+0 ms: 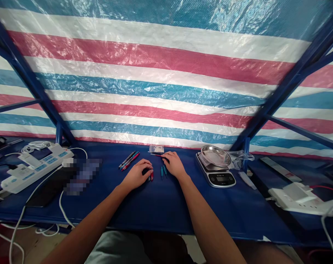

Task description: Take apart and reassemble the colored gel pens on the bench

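Observation:
My left hand (138,174) rests on the blue table with curled fingers, at short red pen parts (152,176); its grip is hidden. My right hand (174,163) lies further right, its fingertips at a dark and red pen piece (156,154) below a small clear bag of white bits (157,149). Whether it grips that piece is too small to tell. Two short teal pen parts (163,171) lie between the hands. Left of my left hand, several pens (129,160) in red, blue and dark colours lie side by side, slanted.
A digital scale (220,179) with a metal bowl (215,156) and clear plastic stands at the right. White power strips (37,168) with cables, a black phone-like slab (49,187) and a blurred item (82,176) are on the left. Another strip (301,198) lies far right.

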`<state>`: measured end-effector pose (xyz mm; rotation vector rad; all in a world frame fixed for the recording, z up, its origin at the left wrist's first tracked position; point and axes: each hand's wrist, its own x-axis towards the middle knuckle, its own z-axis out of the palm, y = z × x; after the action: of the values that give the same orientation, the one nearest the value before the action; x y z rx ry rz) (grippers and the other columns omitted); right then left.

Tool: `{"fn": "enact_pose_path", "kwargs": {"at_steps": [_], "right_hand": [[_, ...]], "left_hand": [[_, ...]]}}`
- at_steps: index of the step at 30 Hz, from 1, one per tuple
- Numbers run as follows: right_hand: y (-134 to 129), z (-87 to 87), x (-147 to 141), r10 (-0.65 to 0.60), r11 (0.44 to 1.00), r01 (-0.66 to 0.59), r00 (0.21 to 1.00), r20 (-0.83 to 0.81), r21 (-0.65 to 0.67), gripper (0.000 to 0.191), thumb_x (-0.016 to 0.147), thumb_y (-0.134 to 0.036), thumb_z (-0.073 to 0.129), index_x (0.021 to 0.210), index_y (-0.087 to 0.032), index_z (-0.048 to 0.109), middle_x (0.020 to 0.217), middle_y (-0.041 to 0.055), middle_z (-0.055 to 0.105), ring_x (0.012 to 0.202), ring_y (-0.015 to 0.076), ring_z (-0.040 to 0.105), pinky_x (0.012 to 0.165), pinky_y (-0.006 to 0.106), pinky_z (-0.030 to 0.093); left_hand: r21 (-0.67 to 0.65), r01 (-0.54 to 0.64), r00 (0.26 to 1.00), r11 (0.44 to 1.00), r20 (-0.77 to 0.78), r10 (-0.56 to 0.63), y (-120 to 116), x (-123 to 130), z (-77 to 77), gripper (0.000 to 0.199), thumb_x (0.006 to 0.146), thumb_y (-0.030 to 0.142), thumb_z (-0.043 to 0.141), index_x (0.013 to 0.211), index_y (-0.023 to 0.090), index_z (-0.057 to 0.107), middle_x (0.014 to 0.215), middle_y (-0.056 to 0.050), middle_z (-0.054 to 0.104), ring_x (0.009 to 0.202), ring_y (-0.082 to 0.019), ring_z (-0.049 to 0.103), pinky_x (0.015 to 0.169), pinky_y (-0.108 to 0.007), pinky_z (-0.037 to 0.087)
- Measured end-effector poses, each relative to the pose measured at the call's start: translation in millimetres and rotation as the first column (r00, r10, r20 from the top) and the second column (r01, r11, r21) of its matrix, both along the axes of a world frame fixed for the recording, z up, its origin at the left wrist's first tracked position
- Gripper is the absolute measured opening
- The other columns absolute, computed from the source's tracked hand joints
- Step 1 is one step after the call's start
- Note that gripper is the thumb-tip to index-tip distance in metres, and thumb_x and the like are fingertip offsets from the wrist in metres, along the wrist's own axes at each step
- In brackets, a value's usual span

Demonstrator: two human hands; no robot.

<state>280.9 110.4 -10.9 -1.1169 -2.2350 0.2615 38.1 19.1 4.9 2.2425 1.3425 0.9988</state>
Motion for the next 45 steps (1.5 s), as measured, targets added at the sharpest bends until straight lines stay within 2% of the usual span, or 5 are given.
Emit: {"fn": "enact_pose_path", "kwargs": {"at_steps": [15,25,30,36,45], "right_hand": [[-2,3.1,10,0.089,0.988,-0.092,0.996,-0.032,-0.126,0.024,0.102,-0.017,0.062,0.11,-0.027,0.082,0.108,0.0067,0.072,0.103,0.0228,0.063,0.097,0.038,0.049],[1,-0.6,15,0.126,0.976,-0.135,0.99,-0.06,-0.173,0.026,0.102,-0.02,0.06,0.109,-0.029,0.083,0.109,0.0066,0.074,0.106,0.0244,0.064,0.103,0.042,0.049],[-2,2.5,12,0.149,0.971,-0.164,0.984,-0.094,-0.175,0.024,0.101,-0.021,0.061,0.107,-0.03,0.083,0.108,0.0044,0.076,0.103,0.0236,0.066,0.104,0.043,0.047],[-20,22.2,21,-0.038,0.999,0.025,0.948,-0.316,-0.047,0.022,0.104,-0.028,0.057,0.117,-0.025,0.075,0.111,0.0089,0.075,0.107,0.0269,0.064,0.096,0.041,0.052],[-57,35.8,27,0.269,0.916,-0.285,0.958,-0.096,-0.283,0.068,0.069,-0.045,0.098,0.13,-0.032,0.073,0.136,0.0083,0.068,0.133,0.033,0.056,0.114,0.05,0.044]], "left_hand": [[-0.042,-0.199,0.973,0.979,0.112,0.203,33,-9,-13.3,0.019,0.091,0.032,0.067,0.106,0.023,0.074,0.105,-0.008,0.074,0.089,-0.024,0.075,0.081,-0.04,0.064],[-0.046,-0.158,0.981,0.986,0.11,0.163,47,-11,-15.2,0.024,0.093,0.041,0.07,0.108,0.024,0.077,0.105,-0.009,0.077,0.092,-0.027,0.077,0.086,-0.043,0.064],[-0.067,0.059,0.998,0.996,0.016,-0.058,58,-4,-2.9,0.023,0.096,0.032,0.064,0.112,0.025,0.079,0.113,-0.008,0.08,0.098,-0.025,0.077,0.093,-0.04,0.062],[-0.061,0.056,0.985,0.997,0.167,-0.045,60,2,5.0,0.03,0.1,0.038,0.061,0.121,0.027,0.078,0.132,-0.006,0.076,0.125,-0.028,0.07,0.114,-0.047,0.052],[-0.242,0.168,0.605,0.956,0.79,0.094,43,2,-2.0,0.069,0.093,0.051,0.075,0.152,0.022,0.055,0.141,-0.017,0.069,0.133,-0.031,0.065,0.112,-0.05,0.053]]}}
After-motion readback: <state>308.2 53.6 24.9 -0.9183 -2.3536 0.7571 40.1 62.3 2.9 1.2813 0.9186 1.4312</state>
